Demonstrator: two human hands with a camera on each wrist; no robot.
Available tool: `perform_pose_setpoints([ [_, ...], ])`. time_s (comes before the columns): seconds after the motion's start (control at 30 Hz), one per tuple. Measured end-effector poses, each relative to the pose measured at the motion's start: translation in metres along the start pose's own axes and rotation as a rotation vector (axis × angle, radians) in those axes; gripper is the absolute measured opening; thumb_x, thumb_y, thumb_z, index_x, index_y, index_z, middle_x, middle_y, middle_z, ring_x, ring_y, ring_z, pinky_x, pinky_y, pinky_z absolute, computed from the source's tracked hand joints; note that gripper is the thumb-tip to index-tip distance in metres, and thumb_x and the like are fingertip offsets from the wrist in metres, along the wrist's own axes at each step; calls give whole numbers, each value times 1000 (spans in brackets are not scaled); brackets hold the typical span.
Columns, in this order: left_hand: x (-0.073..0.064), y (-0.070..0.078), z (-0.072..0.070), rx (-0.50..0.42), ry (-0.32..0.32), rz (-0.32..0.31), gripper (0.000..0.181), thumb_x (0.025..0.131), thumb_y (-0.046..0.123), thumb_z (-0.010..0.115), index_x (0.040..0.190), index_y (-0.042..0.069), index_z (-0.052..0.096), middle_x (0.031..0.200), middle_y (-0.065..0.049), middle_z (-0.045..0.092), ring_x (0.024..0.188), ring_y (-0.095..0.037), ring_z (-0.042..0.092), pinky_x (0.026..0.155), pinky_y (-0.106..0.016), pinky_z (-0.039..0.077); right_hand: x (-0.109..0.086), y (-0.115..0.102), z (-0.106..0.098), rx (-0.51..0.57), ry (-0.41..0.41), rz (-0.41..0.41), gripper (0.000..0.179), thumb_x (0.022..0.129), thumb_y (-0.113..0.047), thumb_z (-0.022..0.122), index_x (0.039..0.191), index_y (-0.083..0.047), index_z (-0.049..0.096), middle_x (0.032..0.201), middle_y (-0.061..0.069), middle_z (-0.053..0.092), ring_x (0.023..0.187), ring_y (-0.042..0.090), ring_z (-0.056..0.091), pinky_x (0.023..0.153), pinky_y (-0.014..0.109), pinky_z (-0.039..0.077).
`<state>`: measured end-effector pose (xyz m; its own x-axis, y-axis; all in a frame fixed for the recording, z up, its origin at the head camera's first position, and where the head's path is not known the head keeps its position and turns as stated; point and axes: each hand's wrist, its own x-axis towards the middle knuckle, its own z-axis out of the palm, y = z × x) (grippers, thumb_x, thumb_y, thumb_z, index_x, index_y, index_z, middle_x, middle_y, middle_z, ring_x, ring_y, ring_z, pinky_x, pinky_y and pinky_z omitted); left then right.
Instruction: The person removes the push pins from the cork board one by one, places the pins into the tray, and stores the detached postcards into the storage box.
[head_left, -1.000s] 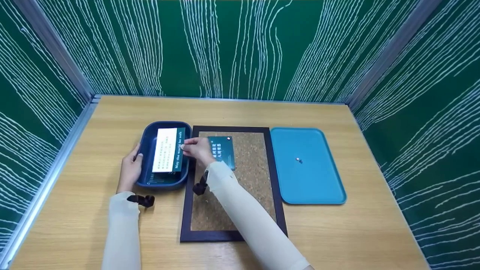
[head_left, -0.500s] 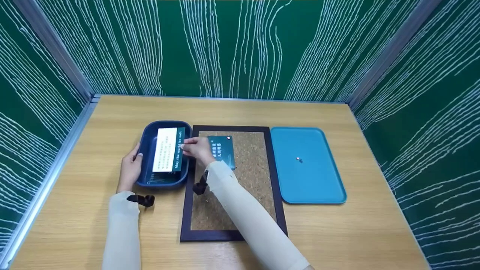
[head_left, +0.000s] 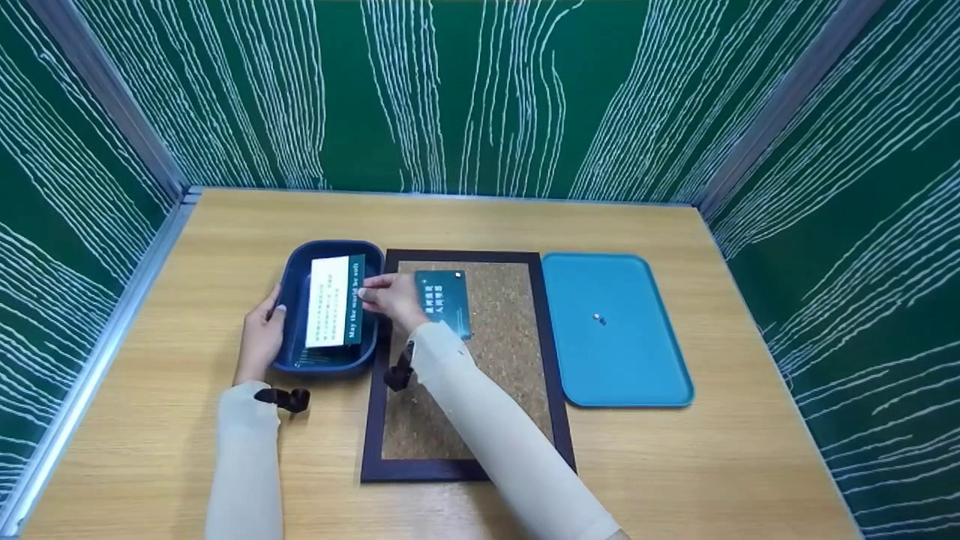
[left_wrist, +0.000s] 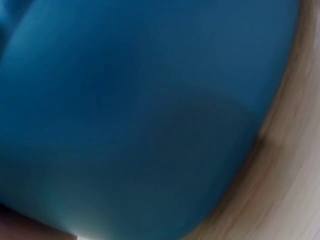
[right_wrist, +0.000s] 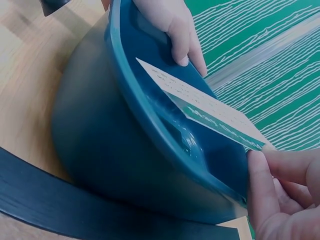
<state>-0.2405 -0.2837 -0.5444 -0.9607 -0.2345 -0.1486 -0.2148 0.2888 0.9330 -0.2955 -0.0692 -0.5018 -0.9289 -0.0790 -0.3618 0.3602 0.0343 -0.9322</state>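
My right hand (head_left: 395,301) pinches the long edge of a white-and-green printed card (head_left: 328,304), which is over the deep blue basin (head_left: 330,370). In the right wrist view the thumb and fingers hold the card (right_wrist: 200,107) tilted above the basin's opening. My left hand (head_left: 261,335) grips the basin's left rim, thumb over the inside. Another dark green card with writing lies partly visible inside the basin, under the held one. The left wrist view is filled by the basin's outer wall (left_wrist: 150,100), with only a dark sliver at its lower left corner.
Right of the basin lies a dark-framed cork board (head_left: 502,360). A green card (head_left: 454,296) is fixed to it with a small pin at its upper right corner. A light blue tray (head_left: 637,360) holds a few tiny pieces (head_left: 598,319). Green patterned walls surround the wooden table.
The held card has shifted slightly left and turned a little, along with my right hand. My left hand and the basin have stayed put.
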Motion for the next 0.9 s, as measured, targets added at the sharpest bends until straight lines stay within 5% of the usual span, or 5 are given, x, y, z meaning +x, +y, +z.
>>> perform_pose_setpoints([
  [0.9, 1, 1, -2, -3, -24, -20, 50, 105, 15, 31, 153, 19, 21, 161, -1, 12, 149, -22, 8, 122, -40, 12, -2, 5, 1, -6, -91, -42, 22, 83, 6, 68, 105, 9, 69, 93, 15, 73, 87, 28, 72, 69, 26, 60],
])
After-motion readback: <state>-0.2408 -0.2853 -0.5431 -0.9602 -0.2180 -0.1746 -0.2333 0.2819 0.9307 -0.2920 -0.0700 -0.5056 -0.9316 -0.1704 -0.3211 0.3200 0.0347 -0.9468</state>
